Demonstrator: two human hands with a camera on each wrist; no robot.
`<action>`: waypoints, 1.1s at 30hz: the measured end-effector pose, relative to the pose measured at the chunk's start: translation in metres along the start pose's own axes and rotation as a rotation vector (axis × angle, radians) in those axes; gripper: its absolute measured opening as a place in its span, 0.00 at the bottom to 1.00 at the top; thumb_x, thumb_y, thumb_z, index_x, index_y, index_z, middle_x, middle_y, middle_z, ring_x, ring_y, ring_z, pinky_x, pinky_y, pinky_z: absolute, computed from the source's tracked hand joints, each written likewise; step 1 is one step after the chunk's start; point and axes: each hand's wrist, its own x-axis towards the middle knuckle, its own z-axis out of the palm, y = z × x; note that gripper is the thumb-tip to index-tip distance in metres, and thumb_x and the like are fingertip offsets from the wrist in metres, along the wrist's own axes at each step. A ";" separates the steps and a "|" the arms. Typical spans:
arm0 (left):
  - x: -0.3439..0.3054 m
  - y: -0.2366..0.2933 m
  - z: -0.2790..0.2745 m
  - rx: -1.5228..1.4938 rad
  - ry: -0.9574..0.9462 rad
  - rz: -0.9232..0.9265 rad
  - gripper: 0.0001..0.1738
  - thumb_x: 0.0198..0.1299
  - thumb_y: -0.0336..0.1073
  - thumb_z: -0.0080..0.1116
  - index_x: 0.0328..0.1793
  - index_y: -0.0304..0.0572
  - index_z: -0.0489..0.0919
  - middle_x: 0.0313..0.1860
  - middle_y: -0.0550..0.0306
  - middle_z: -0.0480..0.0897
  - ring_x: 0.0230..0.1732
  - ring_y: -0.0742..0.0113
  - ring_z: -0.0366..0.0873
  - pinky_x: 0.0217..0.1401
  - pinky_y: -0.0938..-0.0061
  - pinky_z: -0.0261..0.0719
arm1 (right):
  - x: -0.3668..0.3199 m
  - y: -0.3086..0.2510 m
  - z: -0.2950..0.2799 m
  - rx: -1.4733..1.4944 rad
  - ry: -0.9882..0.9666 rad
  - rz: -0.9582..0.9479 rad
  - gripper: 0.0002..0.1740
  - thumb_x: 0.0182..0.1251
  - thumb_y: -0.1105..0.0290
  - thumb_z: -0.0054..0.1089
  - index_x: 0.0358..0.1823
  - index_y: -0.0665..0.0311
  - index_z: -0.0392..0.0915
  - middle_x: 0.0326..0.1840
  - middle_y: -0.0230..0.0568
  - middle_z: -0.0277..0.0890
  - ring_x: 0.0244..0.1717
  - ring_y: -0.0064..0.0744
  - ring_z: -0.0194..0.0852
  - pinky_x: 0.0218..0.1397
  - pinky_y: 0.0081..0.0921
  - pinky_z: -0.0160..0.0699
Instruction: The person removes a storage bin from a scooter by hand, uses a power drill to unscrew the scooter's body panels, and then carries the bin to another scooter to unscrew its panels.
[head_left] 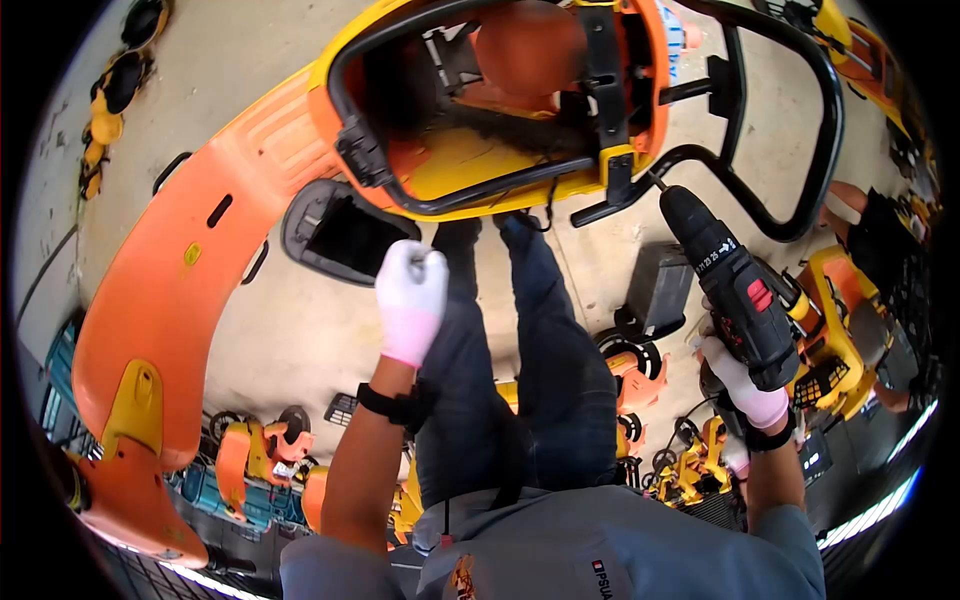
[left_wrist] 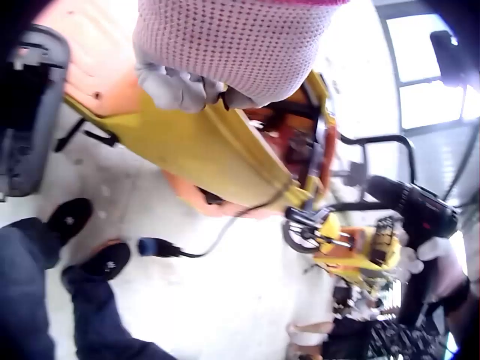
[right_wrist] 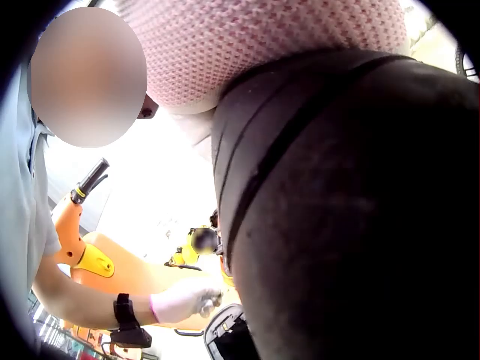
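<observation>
My right hand (head_left: 738,380), in a white and pink glove, grips the handle of a black cordless drill (head_left: 735,290), whose bit points up-left at the black frame of an orange and yellow vehicle (head_left: 500,185). My gloved left hand (head_left: 412,295) is held in front of the vehicle with fingers curled; in the left wrist view the same left hand (left_wrist: 225,60) has curled fingertips, and whether a small thing lies between them is unclear. The drill's lower body (right_wrist: 337,195) fills much of the right wrist view.
A grey and black cover (head_left: 345,232) lies beside the vehicle on the left. A dark box (head_left: 660,290) stands on the floor to the right. Other orange and yellow vehicles (head_left: 265,465) stand around. A cable with a plug (left_wrist: 160,247) hangs down. Another person (head_left: 875,235) is at the far right.
</observation>
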 end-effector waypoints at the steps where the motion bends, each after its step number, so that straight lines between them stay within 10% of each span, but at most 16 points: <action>1: 0.002 -0.027 -0.009 -0.005 0.024 -0.153 0.06 0.62 0.30 0.62 0.38 0.36 0.78 0.25 0.61 0.77 0.26 0.76 0.69 0.32 0.74 0.73 | 0.001 0.000 0.004 0.002 -0.014 -0.008 0.08 0.64 0.80 0.58 0.43 0.62 0.79 0.26 0.25 0.74 0.23 0.12 0.68 0.25 0.18 0.67; 9: 0.031 -0.231 -0.037 0.283 0.020 -0.628 0.27 0.60 0.45 0.61 0.56 0.28 0.79 0.51 0.34 0.85 0.56 0.42 0.82 0.61 0.61 0.77 | 0.005 0.022 0.013 -0.148 -0.112 -0.219 0.13 0.65 0.83 0.56 0.49 0.62 0.77 0.30 0.26 0.75 0.25 0.16 0.73 0.29 0.19 0.72; 10: 0.038 -0.228 -0.041 0.309 -0.023 -0.662 0.31 0.59 0.45 0.59 0.61 0.25 0.75 0.55 0.31 0.83 0.60 0.39 0.79 0.64 0.60 0.75 | 0.006 0.017 0.015 -0.199 -0.089 -0.191 0.15 0.60 0.82 0.59 0.48 0.63 0.80 0.33 0.34 0.79 0.31 0.28 0.79 0.35 0.25 0.77; 11: 0.039 -0.223 -0.040 0.305 -0.026 -0.655 0.31 0.59 0.45 0.59 0.61 0.25 0.75 0.55 0.31 0.83 0.60 0.39 0.79 0.64 0.60 0.75 | 0.005 0.015 0.015 -0.247 -0.066 -0.163 0.16 0.55 0.81 0.62 0.46 0.63 0.82 0.36 0.41 0.84 0.36 0.41 0.84 0.41 0.32 0.83; 15: 0.049 -0.173 -0.045 0.229 0.059 -0.482 0.31 0.60 0.38 0.58 0.67 0.25 0.70 0.53 0.35 0.83 0.56 0.47 0.82 0.61 0.64 0.77 | 0.003 0.011 0.015 -0.074 -0.070 -0.101 0.19 0.54 0.82 0.63 0.49 0.64 0.81 0.38 0.39 0.83 0.38 0.38 0.84 0.43 0.30 0.82; 21: 0.070 -0.006 -0.051 -0.037 0.383 0.067 0.24 0.71 0.33 0.54 0.70 0.28 0.68 0.58 0.46 0.77 0.53 0.64 0.78 0.59 0.68 0.77 | 0.009 -0.019 0.029 0.169 -0.017 -0.296 0.24 0.63 0.87 0.55 0.61 0.67 0.73 0.40 0.30 0.76 0.43 0.20 0.74 0.50 0.19 0.74; 25: 0.092 0.086 -0.049 0.193 0.442 0.310 0.32 0.70 0.43 0.59 0.72 0.28 0.65 0.68 0.36 0.70 0.68 0.44 0.71 0.73 0.58 0.67 | 0.018 -0.044 0.040 0.419 0.065 -0.286 0.22 0.64 0.85 0.59 0.60 0.66 0.73 0.38 0.29 0.76 0.39 0.18 0.76 0.42 0.19 0.75; 33: 0.190 0.105 -0.023 0.405 0.325 0.409 0.36 0.70 0.54 0.57 0.68 0.26 0.70 0.63 0.34 0.76 0.67 0.40 0.70 0.72 0.55 0.66 | 0.073 -0.068 0.052 0.400 0.254 -0.392 0.18 0.63 0.81 0.61 0.55 0.66 0.77 0.38 0.30 0.78 0.35 0.19 0.75 0.40 0.21 0.76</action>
